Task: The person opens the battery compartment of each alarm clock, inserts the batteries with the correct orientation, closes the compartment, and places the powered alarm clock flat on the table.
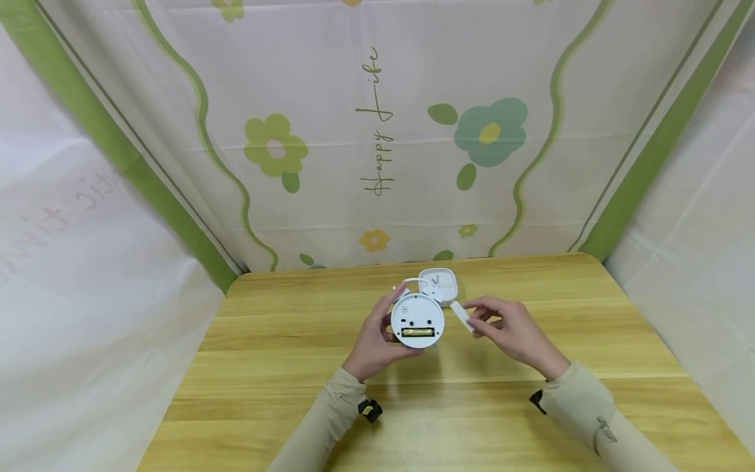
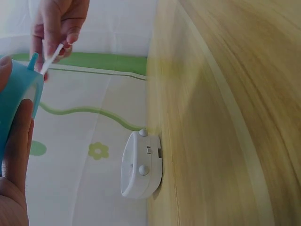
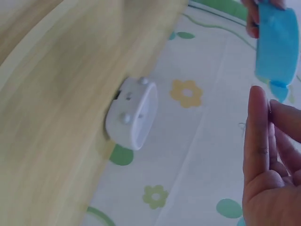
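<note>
My left hand [image 1: 373, 341] grips a round twin-bell alarm clock [image 1: 417, 309] by its side, thumb below and fingers around the far edge. Its white back faces the head camera, with the battery compartment uncovered and a gold battery [image 1: 417, 332] lying inside. The clock's casing [image 2: 11, 94] shows blue in the left wrist view. Just right of the clock, my right hand [image 1: 512, 330] pinches a thin white battery cover [image 1: 461, 316] between thumb and fingers. That cover is apart from the compartment; in the right wrist view the fingers mostly hide it.
A white rounded-square clock [image 1: 448, 282] stands on the wooden table [image 1: 283, 367] behind the held clock, near the back edge. Patterned curtains [image 1: 330, 216] hang at the back and both sides. Dark wrist devices [image 1: 370, 410] sit at the sleeves.
</note>
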`<move>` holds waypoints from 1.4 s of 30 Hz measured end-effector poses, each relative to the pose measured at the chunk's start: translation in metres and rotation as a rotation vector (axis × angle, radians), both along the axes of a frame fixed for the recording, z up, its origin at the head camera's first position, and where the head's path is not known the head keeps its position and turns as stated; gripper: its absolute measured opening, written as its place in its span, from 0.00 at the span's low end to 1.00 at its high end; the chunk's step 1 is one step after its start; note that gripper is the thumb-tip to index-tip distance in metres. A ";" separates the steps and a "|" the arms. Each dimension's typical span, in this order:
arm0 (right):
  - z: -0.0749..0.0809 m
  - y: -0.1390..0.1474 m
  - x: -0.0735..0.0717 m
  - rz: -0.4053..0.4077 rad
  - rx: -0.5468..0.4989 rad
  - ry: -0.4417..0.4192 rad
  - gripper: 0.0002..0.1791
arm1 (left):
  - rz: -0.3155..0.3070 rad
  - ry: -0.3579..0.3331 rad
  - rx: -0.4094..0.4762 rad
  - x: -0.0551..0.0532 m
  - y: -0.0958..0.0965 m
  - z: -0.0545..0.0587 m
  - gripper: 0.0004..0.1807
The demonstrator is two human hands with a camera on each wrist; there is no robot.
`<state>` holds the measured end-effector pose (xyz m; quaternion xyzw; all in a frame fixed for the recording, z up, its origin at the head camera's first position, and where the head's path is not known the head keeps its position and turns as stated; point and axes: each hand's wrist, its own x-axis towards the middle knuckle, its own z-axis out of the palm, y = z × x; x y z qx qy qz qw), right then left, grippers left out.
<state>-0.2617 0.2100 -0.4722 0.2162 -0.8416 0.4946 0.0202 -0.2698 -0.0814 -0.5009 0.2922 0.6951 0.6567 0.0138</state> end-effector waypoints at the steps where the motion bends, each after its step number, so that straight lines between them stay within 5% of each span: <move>1: 0.001 -0.001 0.001 0.002 -0.009 0.016 0.14 | 0.001 0.001 0.000 0.000 0.000 0.000 0.67; 6: 0.008 -0.006 0.008 -0.009 -0.049 0.087 0.09 | -0.005 0.005 -0.002 0.000 0.000 -0.001 0.67; 14: 0.015 -0.008 0.013 -0.034 -0.205 0.041 0.03 | -0.005 0.020 -0.009 -0.002 0.000 -0.001 0.67; 21: 0.015 -0.006 0.012 0.073 -0.386 0.053 0.18 | -0.011 0.022 -0.005 -0.002 0.001 0.001 0.67; 25: 0.015 -0.007 0.012 0.140 -0.466 0.066 0.16 | -0.008 0.017 -0.014 -0.001 0.001 0.002 0.67; 30: 0.016 -0.007 0.013 0.107 -0.409 0.107 0.07 | -0.004 0.012 -0.013 -0.002 0.001 0.001 0.67; 42: 0.014 -0.004 0.016 0.100 -0.422 0.140 0.11 | -0.005 0.010 -0.005 -0.001 0.001 0.001 0.67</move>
